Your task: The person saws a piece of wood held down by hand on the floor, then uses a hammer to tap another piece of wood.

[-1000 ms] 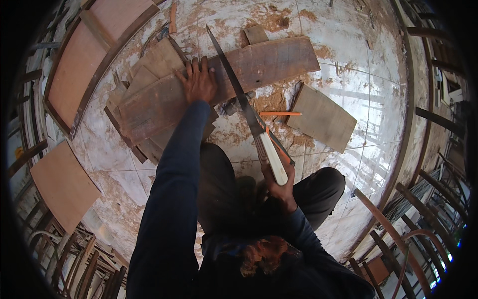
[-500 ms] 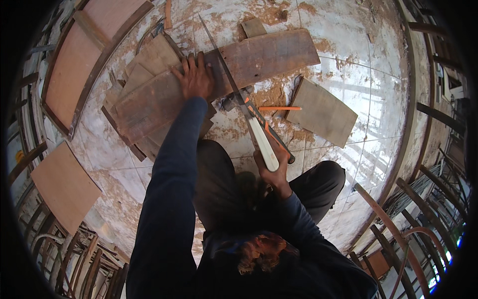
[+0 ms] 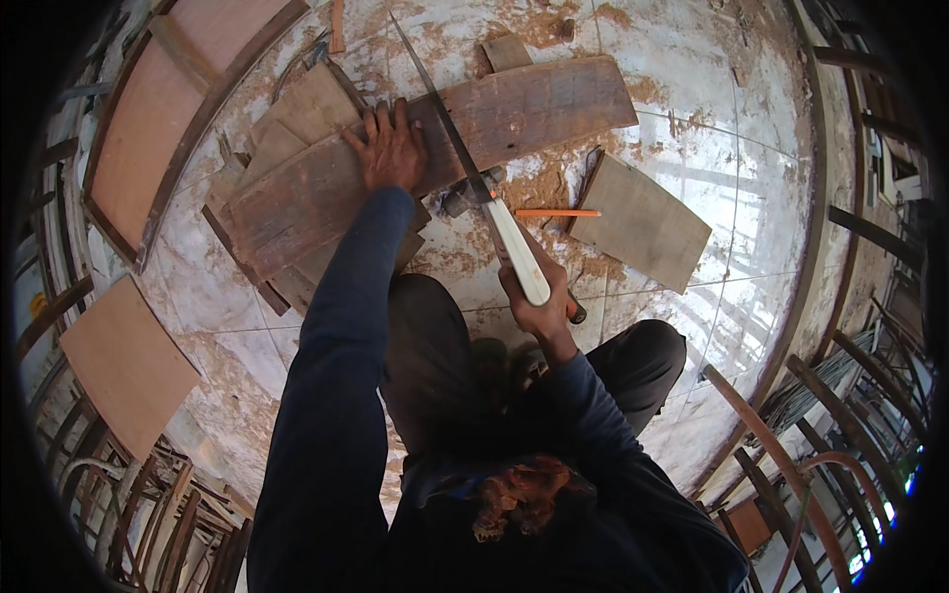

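A long brown wooden board point(image 3: 549, 101) lies slantwise across other wood pieces. My left hand point(image 3: 388, 148) rests flat on it, fingers spread, just left of the saw. My right hand point(image 3: 542, 296) is closed round the pale handle of a handsaw point(image 3: 518, 247). The saw's dark, narrow blade crosses the board, its tip pointing away to the far left. Beneath the saw lies what looks like a hammer point(image 3: 463, 198); its handle is mostly hidden, with a dark end showing by my right hand. An orange pencil point(image 3: 559, 213) lies right of the saw.
Several thin wood pieces point(image 3: 306, 109) are stacked under the board's left part. A flat panel point(image 3: 643, 222) lies at the right, another panel point(image 3: 129, 368) at the left. A framed panel point(image 3: 163, 119) stands far left. Sawdust point(image 3: 539, 188) covers parts of the tiled floor. Wooden sticks point(image 3: 761, 435) crowd the right side.
My right hand and the saw have shifted slightly away from me and left, so the saw's handle now covers most of the black-and-orange handle beneath. My left hand stays on the board.
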The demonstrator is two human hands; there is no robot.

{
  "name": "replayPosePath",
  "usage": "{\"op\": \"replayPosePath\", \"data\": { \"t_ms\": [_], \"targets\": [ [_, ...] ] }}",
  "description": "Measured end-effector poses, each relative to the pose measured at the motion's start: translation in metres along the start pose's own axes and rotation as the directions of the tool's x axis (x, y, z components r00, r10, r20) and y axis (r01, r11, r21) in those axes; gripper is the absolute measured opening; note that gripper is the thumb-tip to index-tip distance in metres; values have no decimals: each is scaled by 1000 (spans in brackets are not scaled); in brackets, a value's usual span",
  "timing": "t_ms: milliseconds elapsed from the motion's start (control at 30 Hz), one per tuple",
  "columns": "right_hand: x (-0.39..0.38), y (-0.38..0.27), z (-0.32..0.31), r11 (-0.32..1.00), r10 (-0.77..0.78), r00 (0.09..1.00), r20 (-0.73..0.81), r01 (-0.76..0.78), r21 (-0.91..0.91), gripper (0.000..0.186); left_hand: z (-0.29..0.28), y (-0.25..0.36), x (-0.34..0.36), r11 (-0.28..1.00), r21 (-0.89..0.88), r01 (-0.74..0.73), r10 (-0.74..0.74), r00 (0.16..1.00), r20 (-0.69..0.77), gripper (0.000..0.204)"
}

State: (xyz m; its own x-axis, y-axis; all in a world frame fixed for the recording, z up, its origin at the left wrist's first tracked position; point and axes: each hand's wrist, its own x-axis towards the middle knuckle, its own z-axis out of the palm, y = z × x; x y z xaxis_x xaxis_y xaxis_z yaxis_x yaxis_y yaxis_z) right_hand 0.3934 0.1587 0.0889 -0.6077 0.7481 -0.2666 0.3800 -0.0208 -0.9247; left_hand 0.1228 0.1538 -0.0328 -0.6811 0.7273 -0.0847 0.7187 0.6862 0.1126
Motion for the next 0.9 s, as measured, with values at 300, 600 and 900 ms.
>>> {"op": "replayPosePath", "data": {
  "t_ms": [300, 600, 900],
  "targets": [
    [-100, -7, -34, 979, 150, 987, 52, -156, 132, 54, 3, -15, -5, 999, 31, 29, -29, 999, -16, 52],
    [38, 8, 12, 997, -72, 997, -36, 73, 38, 45, 0, 2, 6, 999, 30, -20, 21, 999, -24, 52],
    [-48, 11, -17, 983, 182, 983, -9, -181, 39, 39, -3, -7, -6, 999, -42, -21, 17, 995, -97, 53]
  ]
}}
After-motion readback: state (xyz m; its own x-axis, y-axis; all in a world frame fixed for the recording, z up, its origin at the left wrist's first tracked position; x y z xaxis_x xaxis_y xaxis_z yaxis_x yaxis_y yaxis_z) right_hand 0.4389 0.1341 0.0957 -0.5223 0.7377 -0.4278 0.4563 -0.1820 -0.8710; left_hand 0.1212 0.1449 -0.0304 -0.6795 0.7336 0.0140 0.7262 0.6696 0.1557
